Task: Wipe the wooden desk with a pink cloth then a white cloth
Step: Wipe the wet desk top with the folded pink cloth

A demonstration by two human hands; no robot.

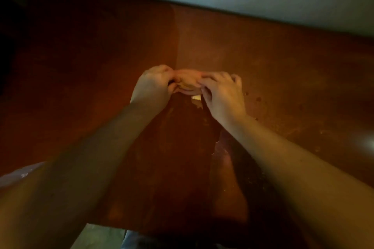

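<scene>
Step in hand, as I judge it: gathering the pink cloth (187,83) into a pad for wiping. To do it well, fold it flat w/ a clean face down, tuck loose edges so nothing drags, then press w/ a flat palm and run overlapping strokes, esp. over the specks (258,99) at approx 3 o'clock of the hands on the wooden desk (283,62). The cloth sits just above frame centre, bunched btwn both hands; can't tell if it touches the desk. Left hand (153,84) is at the cloth's 9 o'clock, fingers curled, pinching its edge. Right hand (222,95) is at its 4 o'clock, fingers bent over the top, also gripping it. Both forearms reach fwd from 6 o'clock, converging in a V, wrists roughly level. A small pale bit (197,98) shows at the cloth's 5 o'clock, too blurred to ID.
</scene>
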